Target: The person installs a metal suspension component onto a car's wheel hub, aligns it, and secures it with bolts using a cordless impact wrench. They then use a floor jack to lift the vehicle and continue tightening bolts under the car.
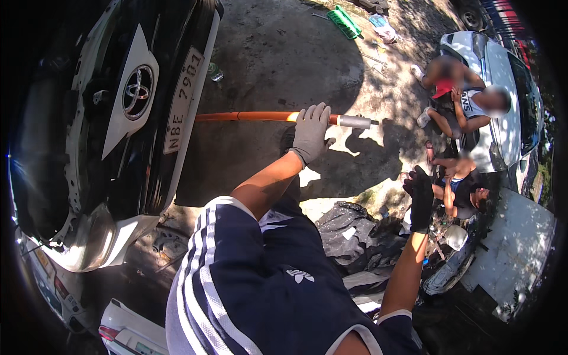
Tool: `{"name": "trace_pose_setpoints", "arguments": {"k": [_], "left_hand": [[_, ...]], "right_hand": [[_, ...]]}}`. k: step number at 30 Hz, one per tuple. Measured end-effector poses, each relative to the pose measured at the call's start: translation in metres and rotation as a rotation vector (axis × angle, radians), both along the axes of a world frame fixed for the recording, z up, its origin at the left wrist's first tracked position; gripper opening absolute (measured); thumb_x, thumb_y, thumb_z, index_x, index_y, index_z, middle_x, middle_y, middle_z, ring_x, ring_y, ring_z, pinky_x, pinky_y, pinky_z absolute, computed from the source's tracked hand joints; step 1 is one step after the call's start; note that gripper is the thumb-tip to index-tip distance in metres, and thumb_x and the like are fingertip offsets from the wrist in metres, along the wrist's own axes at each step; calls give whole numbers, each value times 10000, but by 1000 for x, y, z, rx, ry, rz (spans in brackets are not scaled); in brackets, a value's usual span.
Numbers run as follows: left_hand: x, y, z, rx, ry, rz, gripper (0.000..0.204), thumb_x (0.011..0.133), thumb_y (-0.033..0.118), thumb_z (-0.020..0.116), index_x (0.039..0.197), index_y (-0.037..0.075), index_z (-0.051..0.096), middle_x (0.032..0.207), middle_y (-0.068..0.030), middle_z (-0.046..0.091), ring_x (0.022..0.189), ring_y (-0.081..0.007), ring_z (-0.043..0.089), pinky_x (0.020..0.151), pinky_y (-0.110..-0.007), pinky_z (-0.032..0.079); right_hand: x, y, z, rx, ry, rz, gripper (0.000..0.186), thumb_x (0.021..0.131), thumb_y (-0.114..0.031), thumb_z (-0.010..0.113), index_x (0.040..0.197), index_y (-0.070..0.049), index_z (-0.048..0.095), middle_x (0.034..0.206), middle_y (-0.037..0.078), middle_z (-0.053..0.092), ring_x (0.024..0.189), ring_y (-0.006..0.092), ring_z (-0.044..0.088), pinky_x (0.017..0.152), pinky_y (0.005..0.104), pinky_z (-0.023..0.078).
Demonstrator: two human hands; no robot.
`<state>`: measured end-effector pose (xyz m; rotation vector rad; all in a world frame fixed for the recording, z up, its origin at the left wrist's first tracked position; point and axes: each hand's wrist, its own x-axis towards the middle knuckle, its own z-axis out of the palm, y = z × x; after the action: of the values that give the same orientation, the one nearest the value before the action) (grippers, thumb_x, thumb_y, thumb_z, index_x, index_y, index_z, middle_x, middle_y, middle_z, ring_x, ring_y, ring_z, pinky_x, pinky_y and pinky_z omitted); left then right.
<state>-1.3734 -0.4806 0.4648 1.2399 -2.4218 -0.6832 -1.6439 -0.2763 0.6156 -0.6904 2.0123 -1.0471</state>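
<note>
Orange pole (266, 116) by the car front (131, 171) looks stiff, fairly heavy, best held near its silver end (355, 122); left hand (312, 134) lies over it, closure unclear, right hand (420, 201) loosely spread.

Orange pole (260, 116), silver tip (354, 122)

Harsh sunlight is dappling the ground (278, 59) at right, shadow is darkening its middle, glare is flaring left, edges are bowing.
</note>
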Motion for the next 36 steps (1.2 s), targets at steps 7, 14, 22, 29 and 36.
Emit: {"name": "trace_pose_setpoints", "arguments": {"k": [7,14,22,29,36], "left_hand": [[-45,-47,-63,378,-280,-135,330,759,382,719,929,102,683,910,-117,684,919,-307,646,779,-417,498],[-14,-111,-19,656,-325,-511,222,700,323,749,822,144,704,742,-95,690,720,-335,675,628,-428,520],[-67,-87,-110,666,-398,-538,252,657,369,778,748,162,666,683,-55,665,683,-291,682,613,-422,505],[-187,-72,-319,711,-416,-407,166,718,288,675,770,138,726,705,-96,698,681,-288,702,665,-392,554],[-171,-40,-322,657,-465,-312,182,732,317,671,788,149,711,719,-93,696,665,-298,694,616,-429,536]], "right_hand": [[51,-143,-117,100,373,370,606,898,-339,716,1320,24,476,1189,189,574,993,266,617,796,377,544],[45,-200,-49,86,190,625,337,860,-235,745,1080,-15,617,902,129,623,712,266,634,680,383,522],[7,-199,-185,-40,273,568,126,863,-194,712,904,-83,670,841,42,670,753,204,648,684,351,523],[-123,-173,-456,86,501,766,122,861,-120,657,935,-35,705,810,121,661,728,296,658,665,377,509],[-113,-159,-440,154,446,871,147,877,-137,638,954,-28,700,785,141,661,708,302,659,650,382,518]]}}
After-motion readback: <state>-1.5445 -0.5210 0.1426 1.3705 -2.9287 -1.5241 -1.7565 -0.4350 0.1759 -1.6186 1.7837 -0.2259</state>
